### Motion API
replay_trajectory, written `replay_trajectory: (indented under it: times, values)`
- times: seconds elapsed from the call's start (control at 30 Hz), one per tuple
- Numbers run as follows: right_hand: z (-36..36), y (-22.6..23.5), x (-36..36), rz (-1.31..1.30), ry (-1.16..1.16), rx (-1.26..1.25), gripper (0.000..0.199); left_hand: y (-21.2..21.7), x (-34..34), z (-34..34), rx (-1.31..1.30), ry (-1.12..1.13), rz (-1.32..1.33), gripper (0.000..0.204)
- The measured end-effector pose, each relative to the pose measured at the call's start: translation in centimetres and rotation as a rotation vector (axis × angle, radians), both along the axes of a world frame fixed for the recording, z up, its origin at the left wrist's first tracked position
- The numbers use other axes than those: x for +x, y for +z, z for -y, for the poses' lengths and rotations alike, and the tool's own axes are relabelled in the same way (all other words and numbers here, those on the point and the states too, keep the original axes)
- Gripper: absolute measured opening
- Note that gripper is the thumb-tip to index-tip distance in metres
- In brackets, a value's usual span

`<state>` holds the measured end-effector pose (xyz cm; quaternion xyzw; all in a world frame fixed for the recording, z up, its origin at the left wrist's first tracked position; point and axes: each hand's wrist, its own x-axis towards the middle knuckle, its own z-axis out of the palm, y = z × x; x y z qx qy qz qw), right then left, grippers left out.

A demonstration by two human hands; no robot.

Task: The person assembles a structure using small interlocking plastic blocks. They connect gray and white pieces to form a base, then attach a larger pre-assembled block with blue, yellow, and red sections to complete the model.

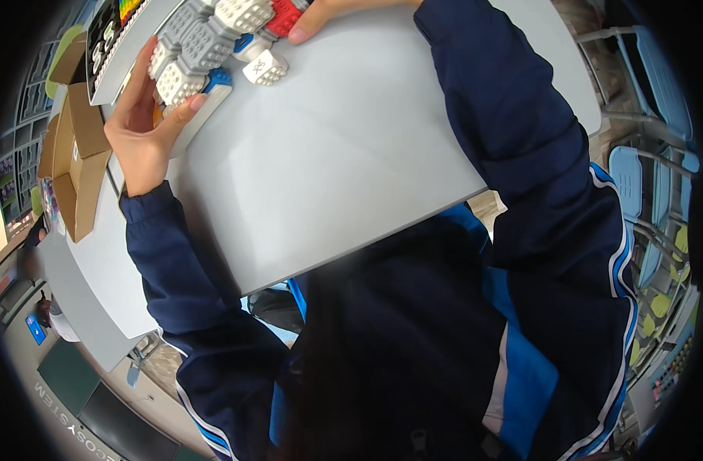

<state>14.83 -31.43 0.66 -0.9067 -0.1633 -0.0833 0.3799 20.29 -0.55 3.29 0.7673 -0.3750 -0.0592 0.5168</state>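
Note:
A model built of chunky studded blocks lies across the far left part of the table, cut off by the upper edge of the view. My left hand (142,138) grips its near left end, thumb and fingers around a white studded block (178,83). Grey studded blocks (202,44) make up the middle, with a blue piece (218,78) beside my left thumb. My right hand (318,18) holds the model's right side at a red studded block (284,17); its fingertips are partly hidden. Between my hands, a white block with dark marks (265,69) juts toward me.
The light grey table (328,146) has its near edge by my torso. At the far left stands a tray of parts (106,58), beside an open cardboard box (75,165). Blue chairs (626,180) stand off to the right.

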Motion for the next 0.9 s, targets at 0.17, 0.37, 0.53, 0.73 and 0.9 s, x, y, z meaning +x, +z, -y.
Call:
replay_trajectory:
  times: [0.17, 0.37, 0.53, 0.73, 0.9]
  values:
    - [0.3, -0.5, 0.3, 0.075, 0.041, 0.042, 0.08, 0.9, 0.0, 0.4, 0.095, 0.013, -0.066, 0.082]
    - [0.4, 0.6, -0.1, -0.087, 0.013, 0.088, 0.063, 0.4, -0.6, 0.3, 0.032, 0.038, -0.078, 0.083]
    - [1.5, 2.3, -1.6, -0.027, -0.042, -0.151, 0.043, 0.1, -4.1, 0.5, -0.043, 0.069, -0.136, 0.086]
    - [-1.0, 3.3, -7.3, 0.386, -0.218, 0.014, 0.06, 0.3, -10.9, -0.2, 0.028, 0.34, -0.063, 0.089]
    - [-9.1, 3.2, -15.5, -0.122, -0.366, 0.875, 0.054, 0.3, -14.1, 1.0, -0.084, 0.449, -0.131, 0.087]
